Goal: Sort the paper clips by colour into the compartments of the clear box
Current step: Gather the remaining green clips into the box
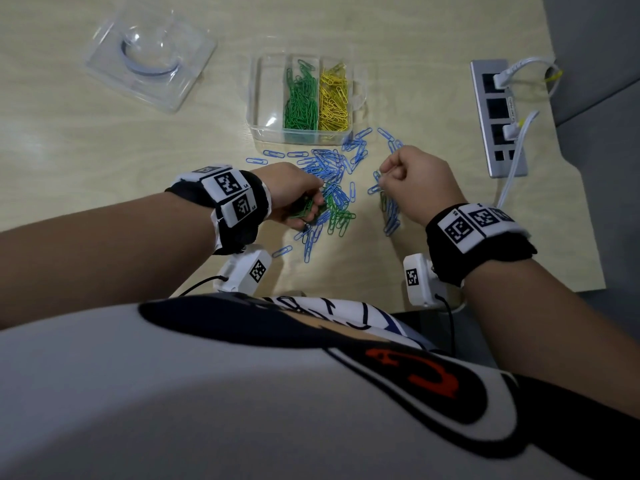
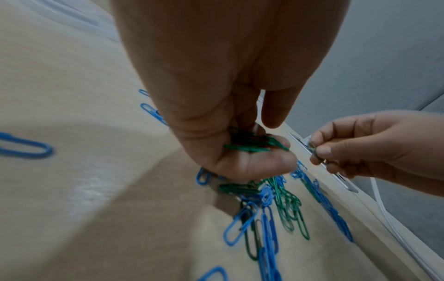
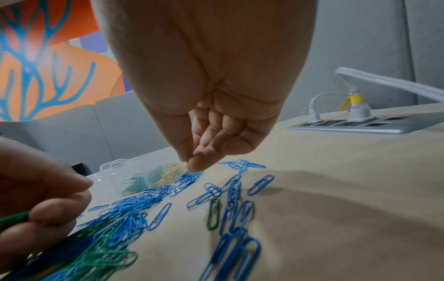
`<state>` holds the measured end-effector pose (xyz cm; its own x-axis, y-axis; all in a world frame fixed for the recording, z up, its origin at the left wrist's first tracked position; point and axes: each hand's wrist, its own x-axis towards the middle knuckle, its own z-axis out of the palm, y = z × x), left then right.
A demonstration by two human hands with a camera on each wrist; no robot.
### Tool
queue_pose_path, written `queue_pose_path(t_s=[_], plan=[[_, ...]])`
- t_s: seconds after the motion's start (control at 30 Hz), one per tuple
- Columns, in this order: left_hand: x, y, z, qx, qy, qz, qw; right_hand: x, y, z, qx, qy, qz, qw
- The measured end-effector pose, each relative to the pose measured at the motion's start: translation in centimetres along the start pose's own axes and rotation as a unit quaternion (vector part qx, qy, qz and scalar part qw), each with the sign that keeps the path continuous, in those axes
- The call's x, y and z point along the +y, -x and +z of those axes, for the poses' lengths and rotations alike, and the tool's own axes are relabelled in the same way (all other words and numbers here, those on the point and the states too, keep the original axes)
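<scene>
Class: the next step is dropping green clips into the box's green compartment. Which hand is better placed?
Probably the left hand: it already holds a bunch of green clips. The right hand pinches only one.

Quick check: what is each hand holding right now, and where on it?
The left hand grips a bunch of green clips in its curled fingers. The right hand pinches a single clip between thumb and fingertips; the exact spot on it cannot be told.
</scene>
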<state>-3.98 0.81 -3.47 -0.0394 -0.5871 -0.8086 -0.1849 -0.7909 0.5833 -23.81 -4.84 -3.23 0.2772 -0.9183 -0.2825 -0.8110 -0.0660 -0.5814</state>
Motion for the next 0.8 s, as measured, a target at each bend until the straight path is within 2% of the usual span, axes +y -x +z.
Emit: queue_pose_path(t_s=[0.1,0.2,0.27,0.33,0.5,0.57,0.63,0.7,0.73,0.8], plan=[[0.0,0.0,0.0,0.001,-0.008,0.003,1.0,-0.4,-0.4,0.1,0.035,-0.018,-0.022,0.999],[0.0,0.0,0.0,-0.001,-0.009,0.003,1.0,-0.4,-0.8,0.0,0.034,0.018,-0.027,0.999],[0.1,0.0,0.0,-0.006,-0.006,0.003,1.0,-0.5,-0.6,-0.1,0.026,0.004,-0.015,1.0],[0.1,0.1,0.0,-0.018,0.008,-0.002,1.0,-1.0,0.0,0.0,-0.003,-0.053,-0.017,0.998],[0.2,0.2,0.8,-0.055,0.064,-0.013,0.996,-3.9,1.8,1.6,-0.146,-0.112,-0.06,0.981],[0.3,0.2,1.0,-0.068,0.091,-0.008,0.993,-4.3,2.3,2.0,-0.163,-0.131,-0.071,0.975],[0.4,0.2,1.1,-0.079,0.092,-0.01,0.993,-4.1,2.4,1.9,-0.127,-0.127,-0.073,0.981],[0.5,0.3,1.1,-0.077,0.082,-0.02,0.993,-3.2,1.8,1.6,-0.032,-0.059,-0.042,0.997],[0.6,0.3,1.0,-0.074,0.076,-0.024,0.994,-2.6,1.4,1.4,0.005,0.012,-0.015,1.0],[0.6,0.4,1.0,-0.068,0.071,-0.027,0.995,-1.5,0.9,1.4,-0.001,0.173,0.04,0.984]])
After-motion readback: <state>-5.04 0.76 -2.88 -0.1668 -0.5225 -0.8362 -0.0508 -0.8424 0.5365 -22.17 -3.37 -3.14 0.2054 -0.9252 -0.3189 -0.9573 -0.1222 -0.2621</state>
